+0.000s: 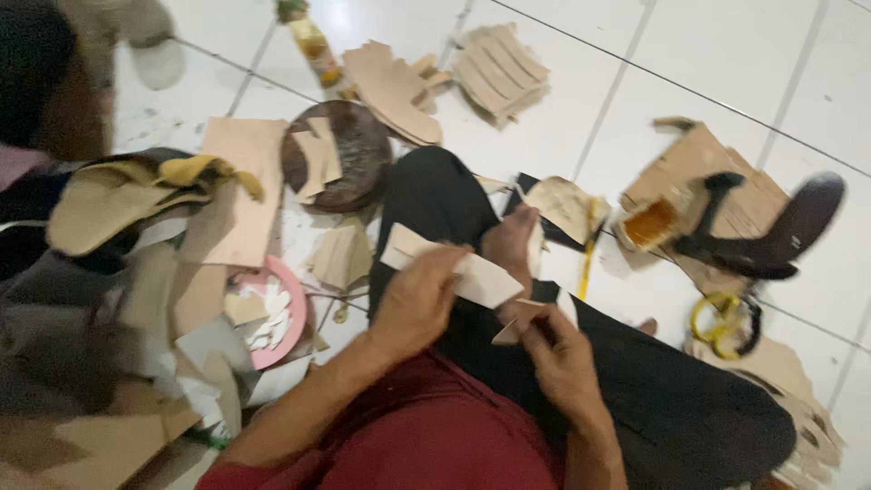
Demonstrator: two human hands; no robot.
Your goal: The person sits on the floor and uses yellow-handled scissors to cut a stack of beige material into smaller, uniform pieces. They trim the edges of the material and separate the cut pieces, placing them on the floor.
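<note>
- Right now the left hand [413, 304] has its fingers [445, 268] clenched over a pale flat piece [485, 279] of leather-like sheet, held above the lap.
- The right hand [562, 358] pinches a smaller scrap [513, 328] just below that piece, fingertips closed on its corner.
- Both pieces sit close together, nearly touching, over the black trousers [635, 381]; a bare foot [508, 238] lies just behind them.
- Judging by the grips, the step in hand looks like fitting or trimming one cut piece against the other; any further move would call for steady alignment of their edges.
- Farther out on the tiled floor [562, 118]: a pink dish [292, 313] of offcuts to the left, a round brown block [358, 145] with scraps on it, and stacks of cut tan pieces [499, 68].
- To the right lie a black shoe sole [780, 231], a jar of amber glue [649, 222] and yellow-handled scissors [721, 318].
</note>
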